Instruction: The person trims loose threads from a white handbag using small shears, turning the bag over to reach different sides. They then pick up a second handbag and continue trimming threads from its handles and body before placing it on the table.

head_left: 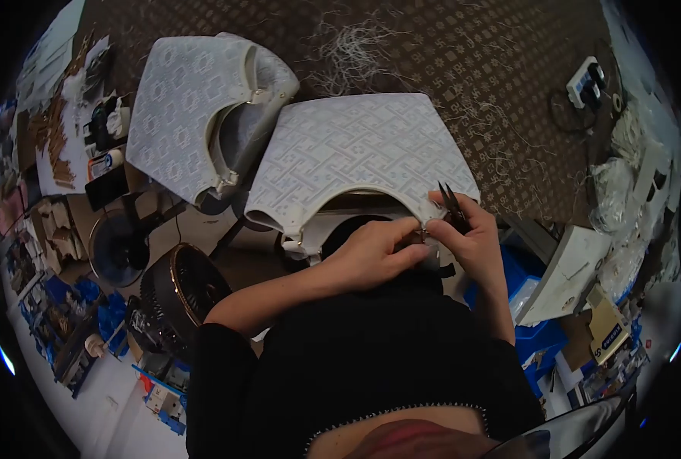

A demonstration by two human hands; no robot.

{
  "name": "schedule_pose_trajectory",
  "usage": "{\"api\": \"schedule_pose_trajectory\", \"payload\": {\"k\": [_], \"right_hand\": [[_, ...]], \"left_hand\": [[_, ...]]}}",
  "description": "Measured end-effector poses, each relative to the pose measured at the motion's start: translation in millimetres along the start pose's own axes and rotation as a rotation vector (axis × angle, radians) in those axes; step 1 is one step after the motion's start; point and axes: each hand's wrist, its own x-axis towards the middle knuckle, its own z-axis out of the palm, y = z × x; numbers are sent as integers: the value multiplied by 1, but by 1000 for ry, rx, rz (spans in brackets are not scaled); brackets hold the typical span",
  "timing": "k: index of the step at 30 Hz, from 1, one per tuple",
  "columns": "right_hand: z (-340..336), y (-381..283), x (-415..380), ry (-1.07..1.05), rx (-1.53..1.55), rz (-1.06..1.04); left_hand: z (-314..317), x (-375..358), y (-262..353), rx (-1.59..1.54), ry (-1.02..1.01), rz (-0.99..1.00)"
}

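Note:
A white patterned handbag (363, 145) lies on the table edge in front of me, its curved opening towards my body. My left hand (378, 252) is closed in a pinch at the right end of the opening, by the handle fitting. There my right hand (470, 237) meets it, thumb and forefinger also pinching the same spot. Tucked in the right hand is a pair of dark thread snips (450, 202), with the pointed blades sticking up. The fingers hide the fitting's small details. On the bag's left side, another metal handle fitting (293, 239) shows.
A second white patterned handbag (187, 115) lies to the left. Loose white threads (355, 50) litter the brown patterned table cover (447, 46). A power strip (585, 83) lies at the right. A black fan (180, 294) stands at lower left, and blue bins (539, 344) at lower right.

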Motion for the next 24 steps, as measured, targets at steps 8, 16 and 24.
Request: {"api": "schedule_pose_trajectory", "payload": {"k": [8, 16, 24], "right_hand": [[7, 1, -1, 82, 93, -6], [6, -4, -1, 101, 55, -8], [9, -3, -2, 140, 41, -11]], "left_hand": [[-80, -110, 14, -45, -194, 166], [-72, -113, -14, -81, 379, -295], [-90, -126, -19, 108, 622, -137]]}}
